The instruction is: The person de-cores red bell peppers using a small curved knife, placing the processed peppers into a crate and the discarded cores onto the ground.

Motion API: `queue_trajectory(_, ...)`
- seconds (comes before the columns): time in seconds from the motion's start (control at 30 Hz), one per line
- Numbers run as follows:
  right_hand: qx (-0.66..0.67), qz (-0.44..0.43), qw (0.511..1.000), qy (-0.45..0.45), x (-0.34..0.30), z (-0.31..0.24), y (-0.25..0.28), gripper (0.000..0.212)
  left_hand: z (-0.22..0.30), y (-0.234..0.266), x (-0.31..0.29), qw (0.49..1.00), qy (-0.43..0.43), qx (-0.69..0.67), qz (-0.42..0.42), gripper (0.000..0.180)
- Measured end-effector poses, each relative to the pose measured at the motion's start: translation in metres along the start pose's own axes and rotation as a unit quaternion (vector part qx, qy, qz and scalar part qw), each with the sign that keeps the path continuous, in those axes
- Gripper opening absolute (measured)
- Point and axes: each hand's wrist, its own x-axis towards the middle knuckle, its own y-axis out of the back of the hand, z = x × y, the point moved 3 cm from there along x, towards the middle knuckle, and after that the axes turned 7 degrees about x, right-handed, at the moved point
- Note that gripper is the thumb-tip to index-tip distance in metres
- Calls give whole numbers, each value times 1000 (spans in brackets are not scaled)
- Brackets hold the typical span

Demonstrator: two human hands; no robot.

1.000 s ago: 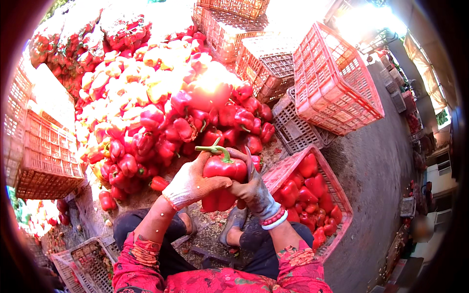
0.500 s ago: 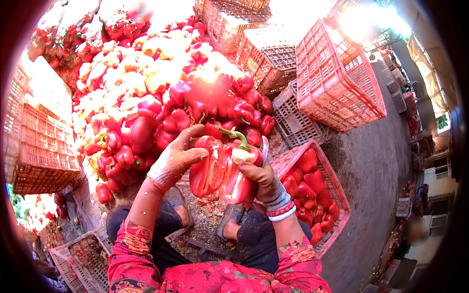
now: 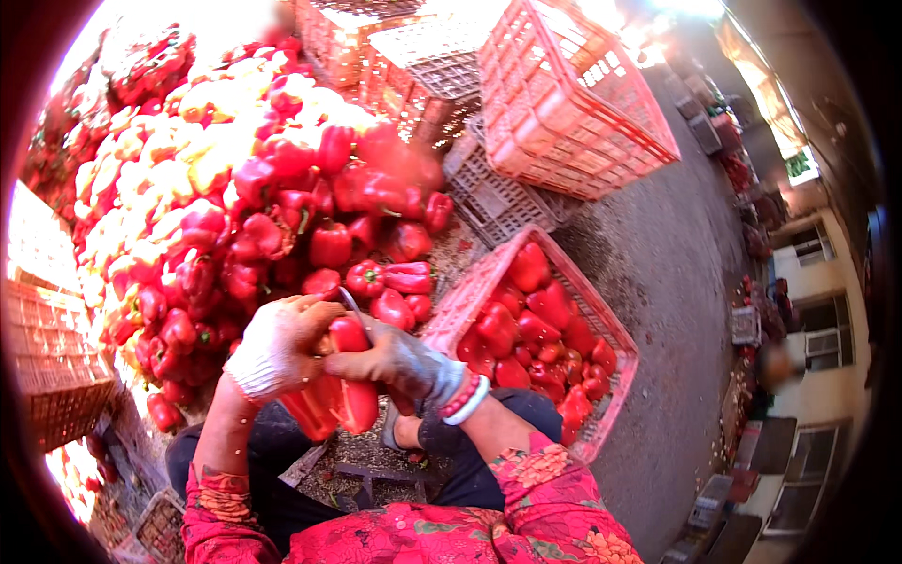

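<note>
Two gloved hands shown closed on one red pepper, held low over lap, between knees. Left hand wrapped over top, pepper steadied against cut. Right hand clenched beside it, thin blade seen projecting above fingers, handle hidden. Pepper heap kept within reach ahead. Crate set at right, partly filled with peppers. Empty crates stacked behind.
</note>
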Motion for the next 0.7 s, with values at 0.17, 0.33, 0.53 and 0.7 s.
queue_trajectory(0.17, -1, 70, 998, -4, 0, -8, -1, 46, -15, -28, 1, 956, 150, -249, 30, 45)
queue_trajectory(0.33, 107, 67, 992, -11, -31, -11, -4, 49, 12, -28, 8, 909, 213, -356, -35, 55)
queue_trajectory(0.53, 71, 117, 987, 80, -56, -18, 7, 50, 10, -22, 15, 883, 215, -416, -16, 47)
queue_trajectory(0.7, -44, 283, 939, 188, -79, -39, 37, 37, 76, -13, 53, 929, -68, 307, 197, 29)
